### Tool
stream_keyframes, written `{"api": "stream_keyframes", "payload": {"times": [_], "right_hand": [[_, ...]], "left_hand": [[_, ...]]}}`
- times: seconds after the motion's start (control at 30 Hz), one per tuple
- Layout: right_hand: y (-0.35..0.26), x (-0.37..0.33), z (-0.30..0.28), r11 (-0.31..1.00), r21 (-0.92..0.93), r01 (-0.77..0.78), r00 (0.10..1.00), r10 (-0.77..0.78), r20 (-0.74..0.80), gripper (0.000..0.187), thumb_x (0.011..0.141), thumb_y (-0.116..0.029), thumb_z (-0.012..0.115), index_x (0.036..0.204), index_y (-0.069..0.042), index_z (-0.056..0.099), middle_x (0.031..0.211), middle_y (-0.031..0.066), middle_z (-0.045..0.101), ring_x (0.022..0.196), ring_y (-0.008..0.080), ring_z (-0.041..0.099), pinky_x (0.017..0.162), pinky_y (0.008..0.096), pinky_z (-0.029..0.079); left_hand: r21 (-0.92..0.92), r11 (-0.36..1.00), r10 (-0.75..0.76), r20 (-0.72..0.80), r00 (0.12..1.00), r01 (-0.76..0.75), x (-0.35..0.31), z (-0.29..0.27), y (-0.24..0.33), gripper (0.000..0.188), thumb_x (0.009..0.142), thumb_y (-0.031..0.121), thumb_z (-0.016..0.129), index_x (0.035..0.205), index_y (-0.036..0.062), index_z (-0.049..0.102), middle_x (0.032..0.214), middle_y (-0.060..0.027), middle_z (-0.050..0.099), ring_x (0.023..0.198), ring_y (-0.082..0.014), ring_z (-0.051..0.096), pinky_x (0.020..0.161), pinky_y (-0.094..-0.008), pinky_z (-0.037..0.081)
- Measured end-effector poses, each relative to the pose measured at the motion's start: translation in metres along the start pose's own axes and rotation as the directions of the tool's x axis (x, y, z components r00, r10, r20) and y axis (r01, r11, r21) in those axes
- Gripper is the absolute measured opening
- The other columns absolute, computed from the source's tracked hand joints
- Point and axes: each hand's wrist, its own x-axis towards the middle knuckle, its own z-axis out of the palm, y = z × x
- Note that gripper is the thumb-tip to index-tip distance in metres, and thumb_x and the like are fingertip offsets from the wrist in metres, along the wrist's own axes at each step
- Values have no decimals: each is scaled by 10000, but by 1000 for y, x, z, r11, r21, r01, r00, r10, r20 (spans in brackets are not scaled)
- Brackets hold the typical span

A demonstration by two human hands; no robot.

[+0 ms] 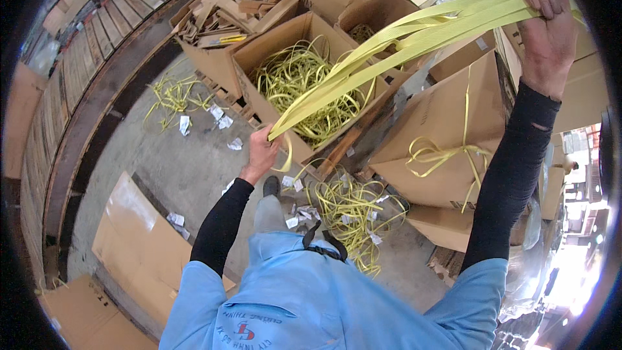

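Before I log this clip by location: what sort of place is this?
Probably a warehouse or packing area. Open cardboard boxes crowd a concrete floor, one box is full of loose yellow strapping, and both hands stretch a bundle of yellow straps.

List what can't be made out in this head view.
- Bottom of the open box: buried under loose yellow straps.
- Left hand fingers: curled beneath the strap bundle.
- Right hand palm: faces away.
- Scraps on the floor: too small.
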Motion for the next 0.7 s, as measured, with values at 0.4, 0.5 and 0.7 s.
{"api": "stream_keyframes", "payload": {"times": [0.4, 0.5, 0.7], "right_hand": [[138, -12, -148, 802, -586, -116, 510, -458, -728, 190, 1014, -210, 496, 857, -103, 500, 629, -23, 406, 574, 128, 434, 712, 362, 487], [297, -99, -197, 773, -444, -453, 307, -333, -892, 253, 995, -326, 563, 966, -75, 585, 721, 48, 567, 613, 176, 549, 654, 349, 478], [572, -332, -158, -385, -41, -922, -71, 272, -960, 340, 885, -175, 612, 1116, 47, 498, 864, 253, 664, 775, 407, 662, 710, 489, 530]], "left_hand": [[-367, 919, -193, -109, 975, 141, 269, 101, -98, 257, 952, 217, 634, 1010, -24, 562, 757, -59, 584, 655, -138, 483, 626, -321, 430], [489, 840, -376, 210, 902, 236, 216, 105, -183, 544, 757, 351, 806, 1043, -46, 569, 949, -206, 623, 873, -309, 607, 776, -450, 488], [312, 934, -260, 259, 930, 174, 64, 84, -239, 627, 778, 153, 739, 1257, -95, 420, 1461, -343, 303, 1345, -496, 297, 1127, -523, 257]]}}
